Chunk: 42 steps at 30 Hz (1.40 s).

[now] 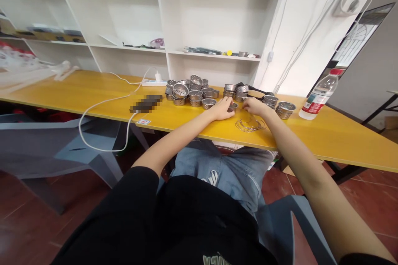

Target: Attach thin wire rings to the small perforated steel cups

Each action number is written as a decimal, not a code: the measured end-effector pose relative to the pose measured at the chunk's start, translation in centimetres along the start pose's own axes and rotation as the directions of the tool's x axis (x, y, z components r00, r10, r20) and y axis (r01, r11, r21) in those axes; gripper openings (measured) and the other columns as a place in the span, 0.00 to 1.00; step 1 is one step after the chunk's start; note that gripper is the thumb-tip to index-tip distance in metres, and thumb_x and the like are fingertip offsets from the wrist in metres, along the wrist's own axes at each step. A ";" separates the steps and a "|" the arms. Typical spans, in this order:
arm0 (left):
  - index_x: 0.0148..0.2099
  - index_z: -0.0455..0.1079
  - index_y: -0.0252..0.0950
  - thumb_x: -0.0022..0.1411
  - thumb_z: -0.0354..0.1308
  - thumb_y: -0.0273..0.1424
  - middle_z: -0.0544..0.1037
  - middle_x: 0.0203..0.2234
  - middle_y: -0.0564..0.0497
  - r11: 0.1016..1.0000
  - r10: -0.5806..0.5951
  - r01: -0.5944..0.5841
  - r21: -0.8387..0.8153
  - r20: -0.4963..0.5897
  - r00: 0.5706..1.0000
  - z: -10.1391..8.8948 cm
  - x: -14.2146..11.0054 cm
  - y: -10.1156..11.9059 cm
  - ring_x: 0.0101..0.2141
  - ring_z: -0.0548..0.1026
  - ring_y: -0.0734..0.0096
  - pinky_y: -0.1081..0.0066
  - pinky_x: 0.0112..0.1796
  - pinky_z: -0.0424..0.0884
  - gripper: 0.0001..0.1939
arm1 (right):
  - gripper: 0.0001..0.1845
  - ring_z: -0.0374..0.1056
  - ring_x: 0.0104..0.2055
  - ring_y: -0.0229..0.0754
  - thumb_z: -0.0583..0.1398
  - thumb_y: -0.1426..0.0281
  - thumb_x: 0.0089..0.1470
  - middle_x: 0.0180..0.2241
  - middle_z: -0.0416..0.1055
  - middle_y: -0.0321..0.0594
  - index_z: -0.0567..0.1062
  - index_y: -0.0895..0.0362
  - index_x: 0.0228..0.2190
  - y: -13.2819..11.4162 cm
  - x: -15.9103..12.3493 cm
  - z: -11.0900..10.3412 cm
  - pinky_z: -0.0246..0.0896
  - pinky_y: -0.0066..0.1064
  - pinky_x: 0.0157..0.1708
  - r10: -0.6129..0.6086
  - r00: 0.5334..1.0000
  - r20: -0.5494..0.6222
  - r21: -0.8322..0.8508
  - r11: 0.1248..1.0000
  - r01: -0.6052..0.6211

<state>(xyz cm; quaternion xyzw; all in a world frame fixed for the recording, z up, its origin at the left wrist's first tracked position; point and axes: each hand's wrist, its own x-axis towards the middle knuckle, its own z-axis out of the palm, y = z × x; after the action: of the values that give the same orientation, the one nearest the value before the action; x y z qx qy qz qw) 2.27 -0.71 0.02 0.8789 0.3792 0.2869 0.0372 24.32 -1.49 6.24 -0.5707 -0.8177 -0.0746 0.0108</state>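
- Landmark: the wire rings, lying loose on the yellow table near its front edge.
- Left of and beyond the rings, a heap of perforated cups is stacked; the space on that side is crowded.
- Straight beyond the rings, a smaller stack is seen, with a black bar laid behind it.
- Right of the rings, more nested cups are placed, then a bottle with a red cap.
- Far left of the rings, a pixelated dark device is connected to a white cable.
- Red-and-white bottle label: not readable. The table-edge sticker, left of the rings, can't be read either. Shirt print is only partly shown.
- Left hand: reached in from the rings' left, fingers and thumb closed around a small cup, just beyond the rings.
- Right hand: held just beyond the rings, wrist bent, fingers pointed inward toward that cup. Fingertips are small and blurred; whether anything is pinched can't be told.
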 end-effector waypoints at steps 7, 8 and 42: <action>0.53 0.64 0.40 0.71 0.61 0.39 0.74 0.56 0.39 0.999 0.038 -0.038 -0.021 0.002 0.999 0.1 0.0 -0.4 0.57 0.77 0.51 0.53 0.64 0.72 0.15 | 0.22 0.79 0.49 0.48 0.62 0.82 0.60 0.49 0.85 0.49 0.86 0.60 0.54 -0.9 -0.2 0.2 0.69 0.29 0.49 0.116 0.993 -0.038 0.064 0.992 -0.113; 0.54 0.64 0.40 0.71 0.61 0.39 0.74 0.56 0.39 0.999 0.039 -0.039 -0.022 0.005 0.999 0.1 0.0 -0.4 0.57 0.77 0.51 0.53 0.64 0.72 0.15 | 0.23 0.79 0.49 0.47 0.63 0.81 0.60 0.48 0.85 0.48 0.85 0.60 0.54 -1.0 -0.2 0.2 0.69 0.29 0.49 0.125 0.992 -0.035 0.075 0.990 -0.122; 0.57 0.66 0.38 0.69 0.64 0.40 0.76 0.56 0.38 0.993 0.075 -0.079 -0.087 -0.045 0.996 1.0 0.4 -1.5 0.57 0.77 0.49 0.50 0.63 0.74 0.20 | 0.09 0.78 0.46 0.53 0.65 0.81 0.57 0.42 0.84 0.52 0.84 0.60 0.38 0.7 0.3 0.9 0.70 0.35 0.50 0.163 0.959 -0.233 0.199 0.973 -0.117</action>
<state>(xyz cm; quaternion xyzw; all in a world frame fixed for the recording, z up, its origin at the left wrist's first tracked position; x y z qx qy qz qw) 2.12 0.78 -1.05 0.8843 0.3326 0.3228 0.0573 24.95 -0.88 5.50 -0.6100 -0.7708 -0.0688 0.1703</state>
